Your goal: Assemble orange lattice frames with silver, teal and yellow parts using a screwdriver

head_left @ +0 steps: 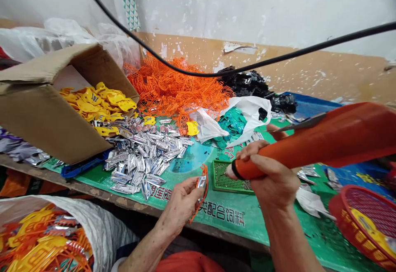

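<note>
My left hand (182, 200) pinches an orange plastic frame (204, 181) with a silver piece (201, 181) lying against it, near the table's front edge. My right hand (272, 169) is wrapped around a thick orange-red electric screwdriver (297, 144) with a black ring near its pale nose. That nose points left and sits over the green tray (216, 188), which holds tiny dark bits, likely screws. To the left of the tray lies a heap of shiny silver pieces (139, 156). Behind it, a pile of orange plastic frames (179, 84) leans toward the wall.
A tilted cardboard box (46, 119) spills yellow parts (102, 99). Teal parts (233, 123) sit in a white plastic bag (250, 107), black parts (247, 82) behind. A red basket (343, 210) stands right, a white sack (105, 226) lower left. A black cable (204, 74) hangs across.
</note>
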The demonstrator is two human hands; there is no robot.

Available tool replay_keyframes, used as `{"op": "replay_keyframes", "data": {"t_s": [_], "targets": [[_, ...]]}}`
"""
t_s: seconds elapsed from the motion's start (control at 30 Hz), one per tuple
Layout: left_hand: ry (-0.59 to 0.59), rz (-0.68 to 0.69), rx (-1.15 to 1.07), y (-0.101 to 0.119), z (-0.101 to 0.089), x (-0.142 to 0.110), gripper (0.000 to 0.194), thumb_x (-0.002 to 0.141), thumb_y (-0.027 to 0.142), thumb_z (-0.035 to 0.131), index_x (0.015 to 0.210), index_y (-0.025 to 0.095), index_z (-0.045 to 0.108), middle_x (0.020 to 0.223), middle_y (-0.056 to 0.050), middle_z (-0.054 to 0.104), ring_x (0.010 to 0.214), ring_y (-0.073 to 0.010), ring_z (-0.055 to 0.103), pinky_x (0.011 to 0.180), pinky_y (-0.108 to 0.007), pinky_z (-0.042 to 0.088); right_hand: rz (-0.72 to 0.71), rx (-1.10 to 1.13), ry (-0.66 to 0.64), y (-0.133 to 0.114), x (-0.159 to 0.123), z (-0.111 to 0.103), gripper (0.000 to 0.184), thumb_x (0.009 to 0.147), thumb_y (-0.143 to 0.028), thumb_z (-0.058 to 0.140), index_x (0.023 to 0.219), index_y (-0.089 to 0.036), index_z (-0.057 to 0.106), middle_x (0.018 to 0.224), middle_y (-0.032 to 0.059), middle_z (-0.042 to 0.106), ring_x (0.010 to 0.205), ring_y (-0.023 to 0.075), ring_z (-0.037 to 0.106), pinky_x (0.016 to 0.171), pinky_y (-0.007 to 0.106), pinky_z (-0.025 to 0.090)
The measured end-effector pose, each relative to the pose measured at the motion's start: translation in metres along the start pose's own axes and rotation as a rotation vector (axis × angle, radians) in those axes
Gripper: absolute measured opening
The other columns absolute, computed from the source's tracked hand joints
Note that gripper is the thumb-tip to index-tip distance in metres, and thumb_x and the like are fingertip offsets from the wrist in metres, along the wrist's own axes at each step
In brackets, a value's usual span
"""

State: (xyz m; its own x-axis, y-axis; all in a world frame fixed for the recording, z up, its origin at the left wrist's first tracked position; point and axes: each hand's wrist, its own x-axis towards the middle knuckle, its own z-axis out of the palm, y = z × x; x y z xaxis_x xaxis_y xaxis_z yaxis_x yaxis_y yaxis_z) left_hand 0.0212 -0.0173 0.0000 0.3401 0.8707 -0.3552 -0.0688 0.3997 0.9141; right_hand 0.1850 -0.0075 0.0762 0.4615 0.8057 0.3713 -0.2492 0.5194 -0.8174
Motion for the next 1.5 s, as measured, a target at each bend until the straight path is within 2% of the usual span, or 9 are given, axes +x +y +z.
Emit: {"op": "replay_keyframes", "data": {"t_s": [0.13, 0.2, 0.3, 0.43, 0.57, 0.77, 1.0, 1.3, 1.5], "targets": [[0.058, -0.015, 0.046, 0.003, -0.008, 0.001, 0.043, 0.071, 0.046, 0.064, 0.098, 0.013, 0.064, 0.057, 0.007, 0.050, 0.040, -0.0050, 0.034, 0.039, -0.018, 0.024, -0.032, -0.120, 0.107, 0.014, 0.021, -0.014, 0.029, 0.057, -0.013, 0.071, 0.085, -0.020, 0.065, 0.059, -0.0051, 0.059, 0.052, 0.0137, 0.055, 0.056, 0.032, 0.049], [0.043, -0.017, 0.060, 0.004, -0.010, 0.003, 0.042, 0.070, 0.047, 0.065, 0.094, 0.013, 0.062, 0.057, 0.007, 0.051, 0.040, -0.0049, 0.037, 0.038, -0.017, 0.026, -0.012, -0.172, 0.134, 0.027, 0.026, -0.020, 0.016, 0.056, -0.015, 0.072, 0.069, -0.018, 0.064, 0.058, -0.0041, 0.058, 0.051, 0.0133, 0.055, 0.053, 0.031, 0.048], [-0.006, -0.031, 0.077, 0.004, -0.011, 0.007, 0.036, 0.070, 0.047, 0.064, 0.083, 0.014, 0.058, 0.054, 0.007, 0.051, 0.038, -0.0039, 0.038, 0.037, -0.016, 0.029, 0.002, -0.213, 0.141, 0.047, 0.027, -0.026, 0.012, 0.057, -0.016, 0.073, 0.057, -0.016, 0.061, 0.059, -0.0021, 0.058, 0.052, 0.0130, 0.054, 0.051, 0.030, 0.048], [-0.022, -0.058, 0.024, 0.006, -0.013, 0.011, 0.027, 0.072, 0.041, 0.062, 0.078, 0.017, 0.052, 0.053, 0.007, 0.051, 0.038, -0.0040, 0.039, 0.036, -0.015, 0.032, 0.005, -0.235, 0.137, 0.064, 0.027, -0.030, 0.012, 0.057, -0.017, 0.075, 0.058, -0.015, 0.063, 0.060, -0.0016, 0.059, 0.053, 0.0129, 0.054, 0.054, 0.031, 0.048], [-0.023, -0.072, 0.031, 0.009, -0.012, 0.013, 0.022, 0.071, 0.035, 0.059, 0.080, 0.017, 0.052, 0.054, 0.007, 0.054, 0.039, -0.0053, 0.043, 0.036, -0.015, 0.035, 0.015, -0.259, 0.134, 0.070, 0.028, -0.032, 0.011, 0.057, -0.017, 0.074, 0.058, -0.015, 0.063, 0.061, -0.0011, 0.060, 0.054, 0.0130, 0.054, 0.054, 0.031, 0.048], [-0.032, -0.037, 0.163, 0.009, -0.010, 0.015, 0.021, 0.076, 0.036, 0.057, 0.083, 0.017, 0.053, 0.055, 0.005, 0.055, 0.037, -0.0059, 0.045, 0.035, -0.016, 0.035, 0.016, -0.288, 0.139, 0.071, 0.028, -0.031, 0.011, 0.057, -0.018, 0.074, 0.060, -0.016, 0.063, 0.060, -0.0014, 0.060, 0.055, 0.0145, 0.055, 0.053, 0.030, 0.047], [-0.078, -0.021, 0.204, 0.007, -0.013, 0.017, 0.029, 0.078, 0.037, 0.054, 0.097, 0.015, 0.055, 0.055, 0.006, 0.056, 0.038, -0.0069, 0.048, 0.037, -0.016, 0.037, 0.018, -0.323, 0.155, 0.075, 0.028, -0.033, 0.012, 0.058, -0.021, 0.073, 0.060, -0.016, 0.062, 0.061, -0.0011, 0.061, 0.055, 0.0147, 0.056, 0.056, 0.032, 0.049], [-0.082, -0.006, 0.243, 0.005, -0.013, 0.021, 0.027, 0.078, 0.034, 0.051, 0.096, 0.015, 0.053, 0.057, 0.004, 0.058, 0.039, -0.0067, 0.048, 0.037, -0.016, 0.038, 0.038, -0.335, 0.161, 0.071, 0.026, -0.028, 0.014, 0.057, -0.021, 0.075, 0.064, -0.015, 0.065, 0.061, -0.0018, 0.061, 0.050, 0.0134, 0.054, 0.051, 0.030, 0.045], [-0.070, -0.004, 0.260, 0.005, -0.014, 0.022, 0.025, 0.078, 0.037, 0.052, 0.092, 0.016, 0.053, 0.056, 0.004, 0.060, 0.038, -0.0069, 0.047, 0.035, -0.016, 0.037, 0.024, -0.315, 0.172, 0.073, 0.027, -0.031, 0.015, 0.057, -0.019, 0.076, 0.066, -0.016, 0.064, 0.062, -0.0023, 0.061, 0.052, 0.0136, 0.055, 0.054, 0.031, 0.045]]}}
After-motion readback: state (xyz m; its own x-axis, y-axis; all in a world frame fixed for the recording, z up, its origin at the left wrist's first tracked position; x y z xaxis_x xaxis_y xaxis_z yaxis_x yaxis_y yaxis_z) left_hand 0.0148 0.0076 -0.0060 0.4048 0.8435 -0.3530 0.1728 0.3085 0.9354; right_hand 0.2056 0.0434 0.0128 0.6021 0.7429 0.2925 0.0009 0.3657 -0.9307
